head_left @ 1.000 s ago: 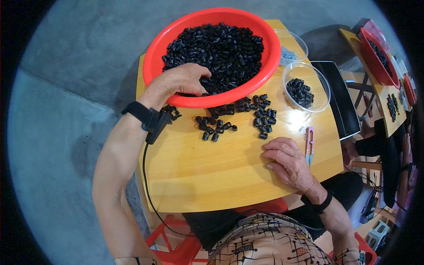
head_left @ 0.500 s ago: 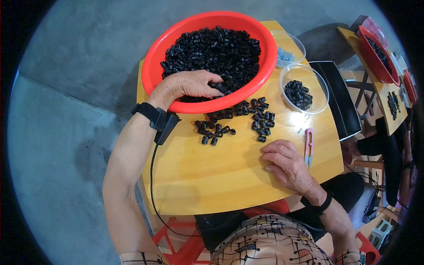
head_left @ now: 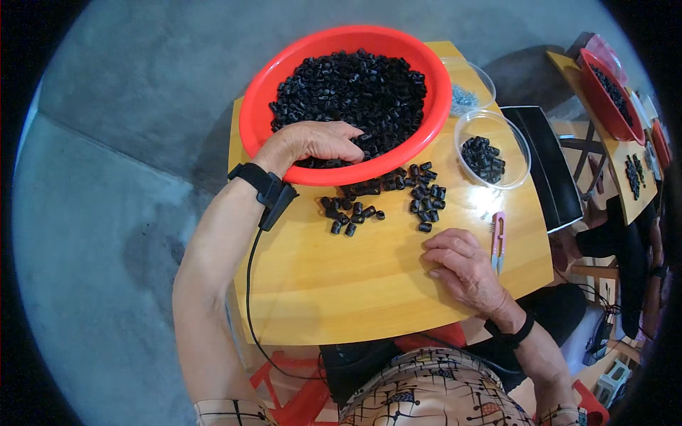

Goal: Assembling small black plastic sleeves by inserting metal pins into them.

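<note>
My left hand reaches over the near rim of a red basin heaped with small black tubular plastic pieces. Its fingertips dip among the pieces, so whether any are gripped is hidden. On the table, below a loose cluster of the same black pieces, rests my right hand; its fingers are slightly bent and spread, with nothing seen in them. Close by on its right lie pink-handled thread snips. Another cluster of black pieces lies just below the basin.
A clear round tub with black pieces stands right of the basin. Behind it, another clear tub holds small silvery parts. A black box is beside the yellow table. A cable runs from my left wrist; a second table with a basin stands at far right.
My left hand stays in the basin, its thumb and forefinger now closer together. The whole view has shifted slightly. My right hand and the pieces on the table look unmoved.
</note>
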The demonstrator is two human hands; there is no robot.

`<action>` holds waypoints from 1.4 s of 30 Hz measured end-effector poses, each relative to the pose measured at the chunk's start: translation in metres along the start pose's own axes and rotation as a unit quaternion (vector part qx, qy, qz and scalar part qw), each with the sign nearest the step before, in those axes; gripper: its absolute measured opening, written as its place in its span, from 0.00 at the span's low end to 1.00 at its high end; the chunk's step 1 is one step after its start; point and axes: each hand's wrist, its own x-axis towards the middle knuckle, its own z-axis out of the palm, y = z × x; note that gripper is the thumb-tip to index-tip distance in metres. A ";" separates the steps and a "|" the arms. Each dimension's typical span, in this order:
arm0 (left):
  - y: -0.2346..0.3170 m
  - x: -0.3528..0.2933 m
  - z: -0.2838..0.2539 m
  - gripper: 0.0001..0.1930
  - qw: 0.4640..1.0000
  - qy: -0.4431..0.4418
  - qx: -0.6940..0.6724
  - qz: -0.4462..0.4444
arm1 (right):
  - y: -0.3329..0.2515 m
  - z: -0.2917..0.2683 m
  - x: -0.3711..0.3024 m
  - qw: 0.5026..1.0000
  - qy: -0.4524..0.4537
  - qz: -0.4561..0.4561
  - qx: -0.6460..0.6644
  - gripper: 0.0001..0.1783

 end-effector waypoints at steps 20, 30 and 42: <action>-0.027 -0.002 -0.063 0.15 0.896 0.402 0.172 0.075 | 0.000 -0.003 0.001 1.000 -0.005 -0.002 -0.016 0.14; -0.063 0.037 -0.066 0.27 0.775 0.479 0.396 0.116 | -0.001 -0.004 0.006 1.000 -0.023 0.017 -0.010 0.14; -0.059 0.032 -0.060 0.16 0.828 0.416 0.363 0.104 | 0.000 -0.004 0.006 1.000 -0.015 0.008 -0.002 0.14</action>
